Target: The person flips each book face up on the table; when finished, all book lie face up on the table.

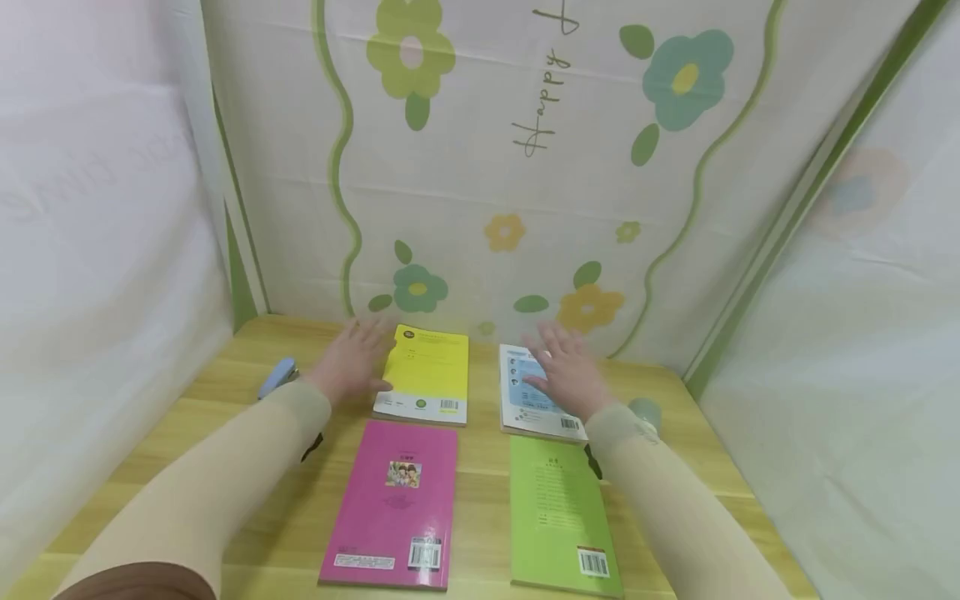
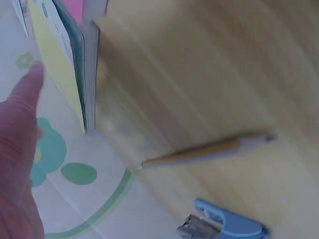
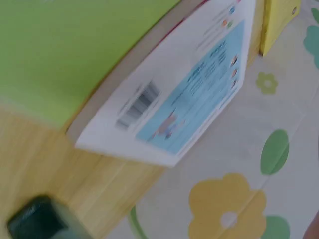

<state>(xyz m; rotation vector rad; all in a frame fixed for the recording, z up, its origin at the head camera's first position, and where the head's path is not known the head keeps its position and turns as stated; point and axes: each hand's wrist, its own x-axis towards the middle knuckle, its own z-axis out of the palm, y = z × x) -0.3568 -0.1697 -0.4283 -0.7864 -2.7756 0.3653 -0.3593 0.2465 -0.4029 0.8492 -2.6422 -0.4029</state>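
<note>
— At the far edge of the wooden table (image 1: 480,492), what do the hands have?

— Two books. The left hand (image 1: 352,357) lies with fingers straight and slightly spread at the 9 o'clock edge of the yellow book (image 1: 424,375); whether it touches the cover or hovers just beside it, I cannot tell, as the hand is blurred. The right hand (image 1: 566,371) has its fingers straight and fanned apart too, flat over the white and blue book (image 1: 525,400), covering its 3 o'clock half. Neither hand is curled round anything.

— Where do those two books lie?

— Side by side near the flowered cloth backdrop (image 1: 525,167), the yellow one at 9 o'clock of the white and blue one, with a strip of bare wood between them.

— And closer in?

— At 6 o'clock of the yellow book lies a pink book (image 1: 396,504), just beside it. At 6 o'clock of the white and blue book lies a green book (image 1: 558,517), their edges meeting or overlapping; the right wrist view shows the white and blue book's edge against the green cover.

— Anything further out?

— A blue stapler (image 1: 277,377) sits at 9 o'clock of the left hand. The left wrist view shows a pen (image 2: 207,152) between stapler and yellow book. A dark green object (image 1: 645,410), partly hidden, lies at 3 o'clock of the right wrist.
</note>
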